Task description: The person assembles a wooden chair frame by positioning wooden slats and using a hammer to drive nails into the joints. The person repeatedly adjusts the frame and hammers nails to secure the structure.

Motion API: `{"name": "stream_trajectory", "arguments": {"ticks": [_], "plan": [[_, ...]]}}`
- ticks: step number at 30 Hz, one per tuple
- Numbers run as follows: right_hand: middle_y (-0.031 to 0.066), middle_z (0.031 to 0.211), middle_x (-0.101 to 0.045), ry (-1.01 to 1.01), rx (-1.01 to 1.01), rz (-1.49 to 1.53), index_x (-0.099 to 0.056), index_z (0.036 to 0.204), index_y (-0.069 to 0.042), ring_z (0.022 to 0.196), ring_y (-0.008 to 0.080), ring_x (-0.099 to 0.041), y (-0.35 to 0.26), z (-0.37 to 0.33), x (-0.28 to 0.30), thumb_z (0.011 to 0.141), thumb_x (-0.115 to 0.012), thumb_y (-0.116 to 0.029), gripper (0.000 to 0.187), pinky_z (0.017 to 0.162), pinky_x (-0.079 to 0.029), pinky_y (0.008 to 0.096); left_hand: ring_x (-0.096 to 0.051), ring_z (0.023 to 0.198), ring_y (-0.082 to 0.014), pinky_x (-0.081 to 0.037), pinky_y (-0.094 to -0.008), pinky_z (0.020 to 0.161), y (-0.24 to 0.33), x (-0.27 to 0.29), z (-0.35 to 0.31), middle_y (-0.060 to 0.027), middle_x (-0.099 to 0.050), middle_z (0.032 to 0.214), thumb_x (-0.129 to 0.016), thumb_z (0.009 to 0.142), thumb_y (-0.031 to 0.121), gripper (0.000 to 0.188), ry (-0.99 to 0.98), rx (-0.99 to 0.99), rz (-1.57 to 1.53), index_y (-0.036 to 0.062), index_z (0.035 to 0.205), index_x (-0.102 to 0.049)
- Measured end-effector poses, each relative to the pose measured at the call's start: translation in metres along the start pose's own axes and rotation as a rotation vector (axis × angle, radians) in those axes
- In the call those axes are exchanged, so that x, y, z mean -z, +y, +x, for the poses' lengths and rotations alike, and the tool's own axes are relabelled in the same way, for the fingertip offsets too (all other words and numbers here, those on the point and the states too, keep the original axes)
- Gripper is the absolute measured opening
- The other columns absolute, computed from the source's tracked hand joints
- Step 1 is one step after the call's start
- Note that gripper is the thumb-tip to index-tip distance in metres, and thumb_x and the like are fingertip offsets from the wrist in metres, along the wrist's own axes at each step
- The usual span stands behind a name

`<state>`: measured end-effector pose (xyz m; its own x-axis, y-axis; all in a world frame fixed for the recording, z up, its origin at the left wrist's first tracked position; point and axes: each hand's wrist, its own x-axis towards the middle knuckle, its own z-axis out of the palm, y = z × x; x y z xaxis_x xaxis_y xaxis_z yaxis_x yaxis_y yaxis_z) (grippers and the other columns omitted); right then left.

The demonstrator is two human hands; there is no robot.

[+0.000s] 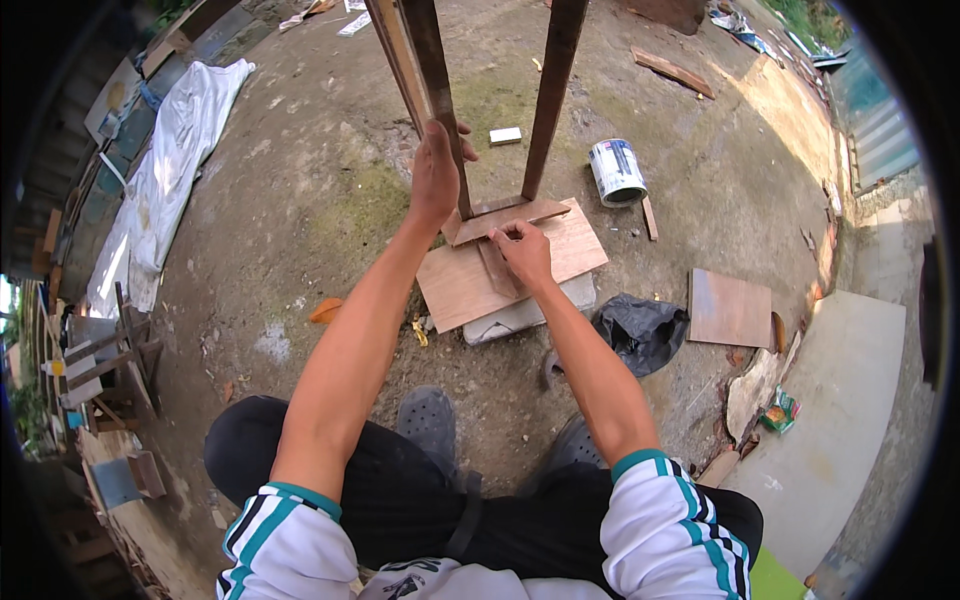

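Note:
A dark wooden frame [548,105] stands upright ahead of me, two long posts joined at the bottom by a flat crosspiece [530,214]. My left hand [437,178] is wrapped round the left post, thumb on the near side and fingertips showing beyond it. Low at the crosspiece's front edge, my right hand [524,256] is closed in a pinch. Whatever lies between those fingertips is too small or hidden to make out. Under the frame a plywood board [450,288] lies tilted across a pale block [510,322]. A darker brown patch or strip shows beside my right hand.
A paint can [617,172] lies tipped at the right, with a black plastic bag [645,335] and a square wooden board [730,308] nearer. A small white block [505,136] sits beyond the frame. A white sheet [175,165] and scrap wood line the left.

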<state>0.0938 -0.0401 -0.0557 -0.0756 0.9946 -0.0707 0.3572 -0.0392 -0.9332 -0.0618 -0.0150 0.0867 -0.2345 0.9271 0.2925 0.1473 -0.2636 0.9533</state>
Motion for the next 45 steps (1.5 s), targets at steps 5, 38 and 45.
{"name": "stream_trajectory", "arguments": {"ticks": [5,38,45], "plan": [[0.0041,0.067,-0.066,-0.143,-0.128,0.038,-0.069,0.077,0.0,0.057,0.0097,-0.061,-0.007,0.009,0.007,0.081,-0.078,-0.026,0.029,0.055,-0.05,0.026,-0.061,0.077,-0.0152,-0.048,-0.0316,0.078,-0.006,0.004,0.003,-0.0049,-0.059,0.075,-0.017,0.091,0.077,0.085,0.003,0.012,-0.014,0.0032,0.106,-0.056],[0.0116,0.075,-0.07,-0.364,-0.249,-0.006,-0.069,0.078,0.005,0.065,0.018,-0.068,-0.014,0.039,0.024,0.08,-0.076,-0.028,0.033,0.057,-0.056,0.0305,-0.06,0.081,-0.0188,-0.046,-0.034,0.082,-0.008,0.006,0.004,-0.0053,-0.055,0.078,-0.017,0.085,0.084,0.09,-0.02,0.059,-0.07,0.0032,0.106,-0.052],[0.0107,0.072,-0.069,-0.287,-0.223,0.004,-0.064,0.068,0.001,0.06,0.0154,-0.066,-0.006,0.035,0.015,0.08,-0.078,-0.027,0.033,0.054,-0.054,0.0307,-0.059,0.082,-0.021,-0.046,-0.0379,0.086,0.003,0.001,0.001,-0.0055,-0.053,0.076,-0.015,0.085,0.083,0.089,-0.025,0.058,-0.042,0.0043,0.104,-0.05]]}}
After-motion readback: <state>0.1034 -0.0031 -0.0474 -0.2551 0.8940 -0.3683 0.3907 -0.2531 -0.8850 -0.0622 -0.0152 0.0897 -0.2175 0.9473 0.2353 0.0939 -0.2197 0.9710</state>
